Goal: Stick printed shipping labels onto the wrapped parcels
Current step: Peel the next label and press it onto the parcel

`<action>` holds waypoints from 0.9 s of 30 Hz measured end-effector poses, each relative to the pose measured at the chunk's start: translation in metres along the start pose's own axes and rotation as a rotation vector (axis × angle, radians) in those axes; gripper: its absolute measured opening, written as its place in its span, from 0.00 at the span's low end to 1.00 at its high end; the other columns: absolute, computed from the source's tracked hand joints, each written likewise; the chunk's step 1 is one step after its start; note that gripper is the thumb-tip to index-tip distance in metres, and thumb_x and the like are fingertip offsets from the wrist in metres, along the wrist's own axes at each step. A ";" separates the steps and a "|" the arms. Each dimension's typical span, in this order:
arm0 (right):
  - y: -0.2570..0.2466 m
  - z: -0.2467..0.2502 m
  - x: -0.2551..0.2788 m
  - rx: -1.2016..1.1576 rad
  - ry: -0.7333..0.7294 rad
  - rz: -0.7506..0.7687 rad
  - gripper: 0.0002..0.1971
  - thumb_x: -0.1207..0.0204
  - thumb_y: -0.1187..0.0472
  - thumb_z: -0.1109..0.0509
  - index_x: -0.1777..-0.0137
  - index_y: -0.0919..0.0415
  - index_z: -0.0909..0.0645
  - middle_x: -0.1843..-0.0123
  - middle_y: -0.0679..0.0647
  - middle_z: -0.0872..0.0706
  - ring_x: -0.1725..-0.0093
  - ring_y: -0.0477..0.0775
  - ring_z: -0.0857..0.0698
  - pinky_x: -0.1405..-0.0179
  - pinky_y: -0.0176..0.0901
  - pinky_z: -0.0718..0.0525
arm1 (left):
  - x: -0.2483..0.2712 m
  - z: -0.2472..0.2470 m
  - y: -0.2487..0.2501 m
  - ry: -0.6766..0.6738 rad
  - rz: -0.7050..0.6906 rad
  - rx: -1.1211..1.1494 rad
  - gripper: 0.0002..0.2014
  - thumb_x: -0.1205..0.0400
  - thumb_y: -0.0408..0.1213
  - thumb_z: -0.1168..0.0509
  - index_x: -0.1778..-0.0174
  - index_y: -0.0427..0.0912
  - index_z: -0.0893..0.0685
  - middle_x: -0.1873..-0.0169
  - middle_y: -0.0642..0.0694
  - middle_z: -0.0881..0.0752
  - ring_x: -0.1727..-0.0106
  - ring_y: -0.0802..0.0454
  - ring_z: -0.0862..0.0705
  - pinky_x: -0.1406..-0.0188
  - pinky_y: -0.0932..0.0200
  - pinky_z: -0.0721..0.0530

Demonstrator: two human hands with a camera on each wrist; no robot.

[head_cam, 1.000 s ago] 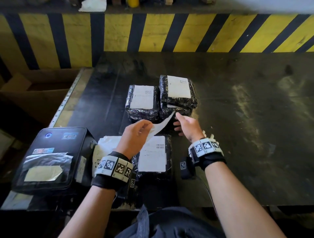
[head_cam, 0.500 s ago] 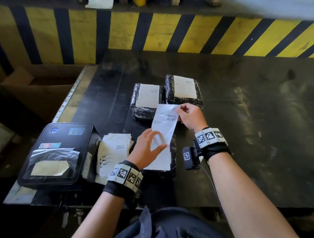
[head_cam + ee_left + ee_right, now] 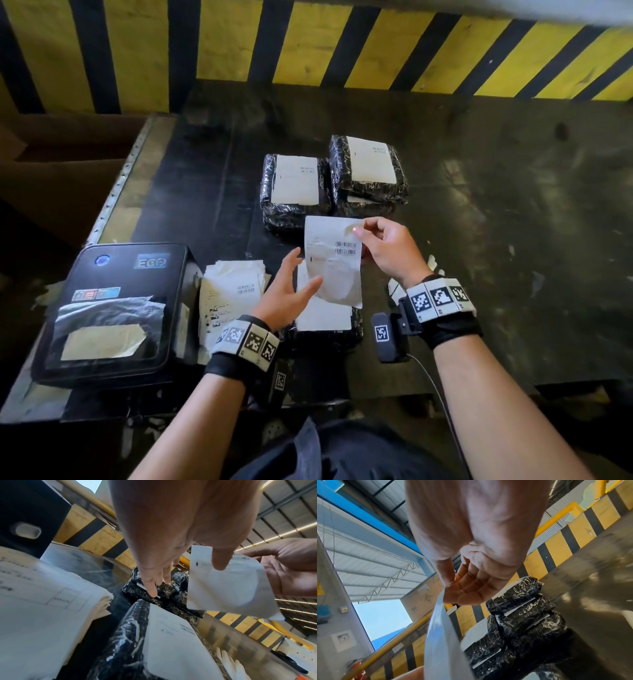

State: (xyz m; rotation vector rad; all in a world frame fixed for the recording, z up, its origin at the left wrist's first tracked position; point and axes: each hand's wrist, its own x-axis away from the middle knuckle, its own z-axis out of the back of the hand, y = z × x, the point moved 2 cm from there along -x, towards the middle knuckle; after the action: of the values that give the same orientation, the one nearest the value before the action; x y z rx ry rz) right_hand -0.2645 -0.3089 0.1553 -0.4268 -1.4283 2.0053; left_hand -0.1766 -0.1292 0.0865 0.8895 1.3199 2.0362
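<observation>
My right hand (image 3: 358,233) pinches the top right corner of a white shipping label (image 3: 334,270) with barcodes, which hangs in the air. My left hand (image 3: 298,274) is open beside it, fingers straight, with only the thumb on the label's lower left edge. Under the label lies a black-wrapped parcel (image 3: 357,328) that has a label on top. Behind stand two stacks of labelled parcels, left (image 3: 294,209) and right (image 3: 368,197). The left wrist view shows the held label (image 3: 231,588) above the near parcel (image 3: 130,635). Edge-on, the label (image 3: 441,635) hangs from my right hand (image 3: 453,588).
A black label printer (image 3: 113,308) sits at the table's front left, with a pile of white sheets (image 3: 233,291) beside it. A yellow-and-black striped barrier (image 3: 308,41) runs along the back. The dark tabletop (image 3: 513,240) stretches to the right. A cardboard box (image 3: 61,171) stands at the left.
The label went from stretched between both hands to hanging from my right hand's pinch, printed side up. My left hand let go and opened, keeping only its thumb on the edge.
</observation>
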 end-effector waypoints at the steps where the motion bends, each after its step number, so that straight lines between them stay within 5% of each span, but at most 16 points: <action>1: 0.000 -0.002 0.003 -0.012 0.008 0.003 0.03 0.20 0.60 0.30 0.50 0.57 0.16 0.56 0.49 0.10 0.55 0.48 0.11 0.60 0.37 0.13 | 0.000 0.000 0.000 -0.016 -0.035 0.017 0.29 0.18 0.46 0.35 0.22 0.49 0.38 0.28 0.49 0.25 0.28 0.51 0.26 0.29 0.44 0.23; 4: 0.002 -0.006 0.010 -0.029 0.038 0.005 0.05 0.20 0.62 0.30 0.48 0.60 0.16 0.54 0.52 0.10 0.55 0.48 0.12 0.60 0.32 0.15 | 0.005 0.002 -0.001 -0.035 -0.078 0.102 0.16 0.15 0.39 0.38 0.31 0.43 0.24 0.41 0.48 0.15 0.39 0.53 0.16 0.39 0.49 0.15; 8: 0.014 -0.008 0.018 0.032 0.074 -0.033 0.04 0.21 0.59 0.29 0.49 0.57 0.17 0.52 0.54 0.09 0.52 0.50 0.11 0.51 0.37 0.14 | 0.014 0.011 -0.009 -0.015 -0.079 0.037 0.18 0.15 0.39 0.38 0.28 0.43 0.24 0.54 0.47 0.10 0.52 0.50 0.11 0.51 0.51 0.11; 10: 0.020 -0.011 0.022 0.076 0.060 -0.042 0.03 0.20 0.59 0.30 0.49 0.55 0.18 0.55 0.49 0.11 0.57 0.43 0.14 0.59 0.23 0.18 | 0.017 0.014 -0.015 -0.033 -0.079 -0.040 0.21 0.15 0.39 0.38 0.26 0.43 0.27 0.61 0.41 0.10 0.67 0.54 0.13 0.65 0.59 0.13; 12: 0.025 -0.016 0.024 0.111 0.036 -0.051 0.02 0.20 0.58 0.30 0.50 0.53 0.19 0.57 0.44 0.14 0.59 0.38 0.17 0.65 0.19 0.23 | 0.018 0.013 -0.021 -0.048 -0.079 -0.118 0.24 0.16 0.37 0.37 0.23 0.43 0.31 0.66 0.37 0.12 0.78 0.62 0.23 0.73 0.71 0.22; 17: 0.044 -0.026 0.015 0.185 0.008 -0.095 0.05 0.21 0.56 0.29 0.48 0.53 0.20 0.55 0.47 0.15 0.55 0.45 0.17 0.59 0.30 0.22 | 0.018 0.007 -0.030 -0.119 0.010 -0.109 0.34 0.17 0.37 0.34 0.17 0.44 0.43 0.70 0.50 0.13 0.74 0.67 0.21 0.67 0.73 0.22; 23: 0.059 -0.035 0.001 0.175 -0.032 -0.106 0.07 0.22 0.56 0.29 0.46 0.51 0.19 0.55 0.45 0.14 0.52 0.48 0.15 0.57 0.33 0.22 | 0.017 0.004 -0.023 -0.122 0.079 -0.091 0.36 0.17 0.35 0.34 0.17 0.42 0.46 0.66 0.42 0.12 0.80 0.67 0.21 0.77 0.75 0.26; 27: 0.066 -0.038 -0.008 0.239 -0.028 -0.116 0.23 0.23 0.59 0.28 0.30 0.49 0.28 0.62 0.48 0.16 0.61 0.45 0.17 0.64 0.29 0.26 | 0.013 0.004 -0.023 -0.106 0.130 -0.112 0.36 0.17 0.35 0.34 0.17 0.44 0.45 0.64 0.35 0.11 0.79 0.65 0.22 0.76 0.73 0.25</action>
State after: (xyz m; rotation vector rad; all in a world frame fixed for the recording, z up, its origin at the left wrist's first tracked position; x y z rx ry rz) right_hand -0.2561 -0.3006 0.0796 -0.2075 -1.1823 2.0616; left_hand -0.1796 -0.1092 0.0689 1.0402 1.1065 2.1066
